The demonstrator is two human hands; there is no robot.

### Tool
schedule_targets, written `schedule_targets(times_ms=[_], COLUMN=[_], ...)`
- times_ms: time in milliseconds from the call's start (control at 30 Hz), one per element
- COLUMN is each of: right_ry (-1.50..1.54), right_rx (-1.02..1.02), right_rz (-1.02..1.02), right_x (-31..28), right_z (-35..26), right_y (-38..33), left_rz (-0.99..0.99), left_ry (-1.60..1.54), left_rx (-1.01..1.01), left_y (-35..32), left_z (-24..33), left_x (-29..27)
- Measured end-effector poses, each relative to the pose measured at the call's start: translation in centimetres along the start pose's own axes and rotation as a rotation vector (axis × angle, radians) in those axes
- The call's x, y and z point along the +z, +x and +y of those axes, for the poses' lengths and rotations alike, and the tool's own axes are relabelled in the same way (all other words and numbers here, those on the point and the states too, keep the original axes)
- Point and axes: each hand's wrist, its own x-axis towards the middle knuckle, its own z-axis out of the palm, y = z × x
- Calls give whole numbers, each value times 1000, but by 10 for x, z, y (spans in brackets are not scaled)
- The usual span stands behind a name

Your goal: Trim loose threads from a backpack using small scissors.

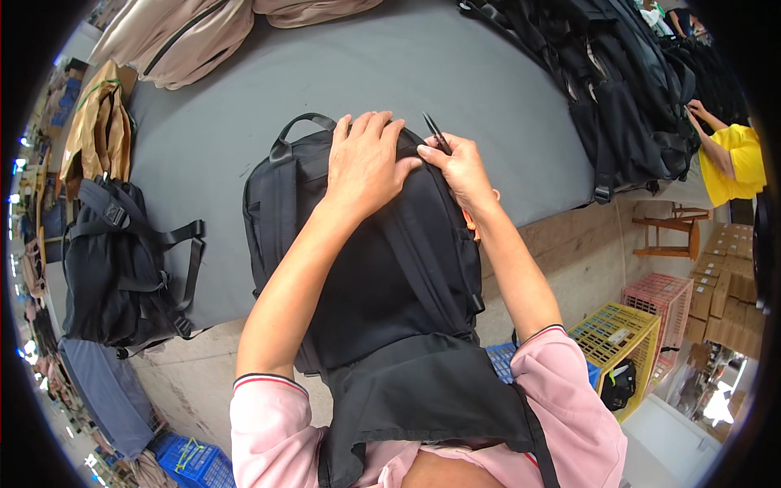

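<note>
- A wide grey table (455, 73) is seen, curved by the lens, with a pale floor (586, 268) below its near edge.
- A row of black bags (618, 98) is piled along the far right; beige bags (179, 32) are at the far left, another black pack (122, 260) at the left edge.
- Yellow (614, 333), pink (667, 297) and blue (195, 464) crates are set on the floor, cardboard boxes (724, 285) at right.
- A black backpack (366, 260) is laid on the near table edge, straps up.
- The left hand (366, 163) is pressed flat, fingers spread, on its top.
- The right hand (460, 167) is pinched around a thin dark tool (435, 132), beside the left.
</note>
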Motion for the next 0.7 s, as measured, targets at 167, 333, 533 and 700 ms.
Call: schedule_targets(times_ms=[167, 333, 533, 700], right_ry=[494, 579, -3, -544], right_rx=[149, 121, -62, -480], right_rz=[-198, -162, -12, 228], right_x=[-13, -14, -8, -2], right_z=[-15, -20, -47, -53], right_y=[-12, -26, -48, -74], left_rz=[-186, -320, -37, 4], left_ry=[-178, -315, -279, -270], left_rx=[-16, -79, 8, 12], left_y=[7, 10, 1, -1], left_z=[-2, 8, 8, 6], left_x=[-19, -28, -16, -11])
